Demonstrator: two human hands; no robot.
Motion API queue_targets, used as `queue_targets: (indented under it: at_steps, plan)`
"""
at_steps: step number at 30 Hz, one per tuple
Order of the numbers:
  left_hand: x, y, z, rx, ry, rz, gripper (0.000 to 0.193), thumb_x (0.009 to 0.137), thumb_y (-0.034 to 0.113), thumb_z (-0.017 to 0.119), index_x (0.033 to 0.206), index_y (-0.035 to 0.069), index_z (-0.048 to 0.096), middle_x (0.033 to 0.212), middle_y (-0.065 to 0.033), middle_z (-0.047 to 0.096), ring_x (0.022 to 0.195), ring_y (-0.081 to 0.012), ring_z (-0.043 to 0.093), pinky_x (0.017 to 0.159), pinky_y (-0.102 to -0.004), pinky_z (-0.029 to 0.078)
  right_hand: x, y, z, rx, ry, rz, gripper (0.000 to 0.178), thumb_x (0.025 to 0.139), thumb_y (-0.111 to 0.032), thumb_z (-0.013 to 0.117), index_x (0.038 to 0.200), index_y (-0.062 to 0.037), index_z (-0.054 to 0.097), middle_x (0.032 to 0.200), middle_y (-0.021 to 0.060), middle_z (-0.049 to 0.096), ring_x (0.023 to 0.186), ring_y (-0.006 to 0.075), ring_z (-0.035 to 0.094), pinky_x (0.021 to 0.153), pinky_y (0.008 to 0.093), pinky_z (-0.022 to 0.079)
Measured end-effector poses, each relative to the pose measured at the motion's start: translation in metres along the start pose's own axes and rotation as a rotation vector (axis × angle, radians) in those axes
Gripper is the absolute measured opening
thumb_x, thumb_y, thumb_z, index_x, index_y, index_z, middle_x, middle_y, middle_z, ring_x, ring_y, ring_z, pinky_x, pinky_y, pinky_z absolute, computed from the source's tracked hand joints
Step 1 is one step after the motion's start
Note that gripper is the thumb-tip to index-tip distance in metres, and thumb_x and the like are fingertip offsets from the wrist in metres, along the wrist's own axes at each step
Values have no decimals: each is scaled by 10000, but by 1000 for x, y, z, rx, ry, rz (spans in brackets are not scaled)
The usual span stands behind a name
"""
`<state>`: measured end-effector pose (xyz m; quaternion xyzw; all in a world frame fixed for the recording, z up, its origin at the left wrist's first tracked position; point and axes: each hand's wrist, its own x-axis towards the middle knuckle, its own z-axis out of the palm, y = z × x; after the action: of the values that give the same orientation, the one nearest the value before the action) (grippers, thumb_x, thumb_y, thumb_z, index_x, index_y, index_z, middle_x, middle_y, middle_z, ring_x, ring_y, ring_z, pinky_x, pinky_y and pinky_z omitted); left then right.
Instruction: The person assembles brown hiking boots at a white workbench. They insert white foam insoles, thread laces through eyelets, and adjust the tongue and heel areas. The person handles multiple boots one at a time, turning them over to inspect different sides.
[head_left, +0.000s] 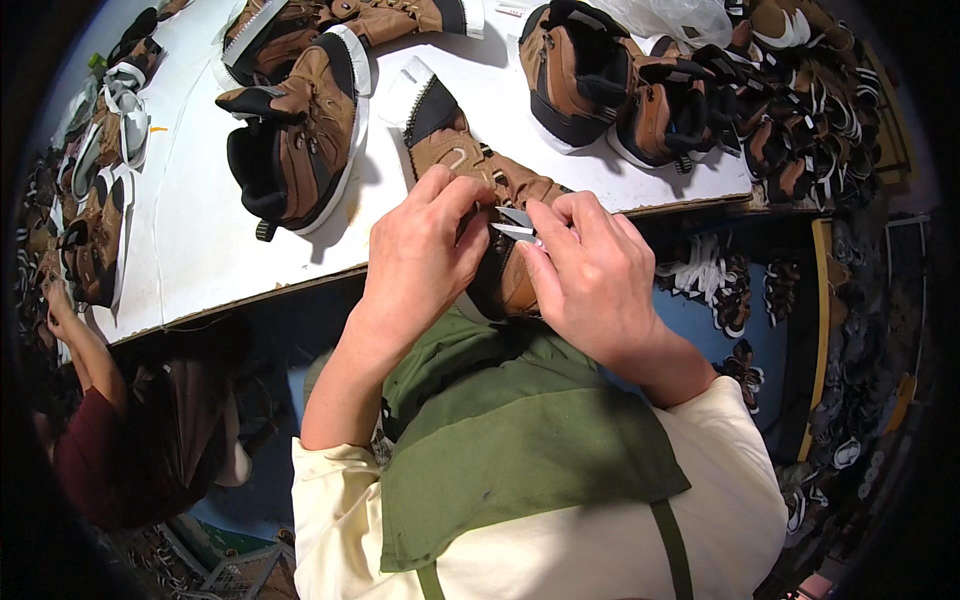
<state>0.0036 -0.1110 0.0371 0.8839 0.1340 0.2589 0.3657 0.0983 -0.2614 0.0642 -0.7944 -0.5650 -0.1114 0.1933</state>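
A brown and black hiking boot [437,148] with a white sole edge lies tilted at the table's front edge, its toe pointing away from me. My left hand [426,240] is closed at the boot's lacing area, thumb and fingers pinched together; whatever sits between them is too small to make out. In my right hand [598,262] is a small pair of thread snips [515,224]. Their two pale blades stand apart and point left toward the pinched fingertips. Part of the boot is hidden behind both hands.
A finished-looking brown boot [297,140] stands left on the white table [205,255]. More boots [575,75] stand at the right, beside a clear plastic bag [680,18] and a heap of shoes [800,120]. At far left, another person's arm [85,350] reaches toward shoes.
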Motion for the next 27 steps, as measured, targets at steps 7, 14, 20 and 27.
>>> queue_targets:
  at_steps: [7,14,20,27]
  plan:
    - [-1,-7,6,45,20,35,145,771,36,669,901,46,605,818,-86,576,688,-280,617,605,-370,494,2,1,1,16,51,3,324,744,-92,721,1049,-31,629,872,70,548,695,220,569,641,337,437]
    - [0,-7,5,37,37,30,186,761,-10,665,934,9,599,810,-106,585,692,-253,620,630,-337,499,4,0,1,-6,44,10,329,748,-98,717,1058,-32,626,878,64,550,708,206,576,651,325,431]
    - [1,-3,2,-6,31,9,243,760,-54,650,989,19,615,813,-90,572,677,-218,605,623,-312,494,4,1,1,-8,45,1,335,751,-102,716,1066,-29,626,883,63,549,710,205,577,654,323,429]
    - [2,-4,3,47,-2,72,206,748,-53,664,938,19,640,813,-102,582,698,-246,627,627,-328,502,3,4,1,-8,44,-4,349,746,-97,720,1075,-25,625,878,68,546,711,218,574,651,330,436]
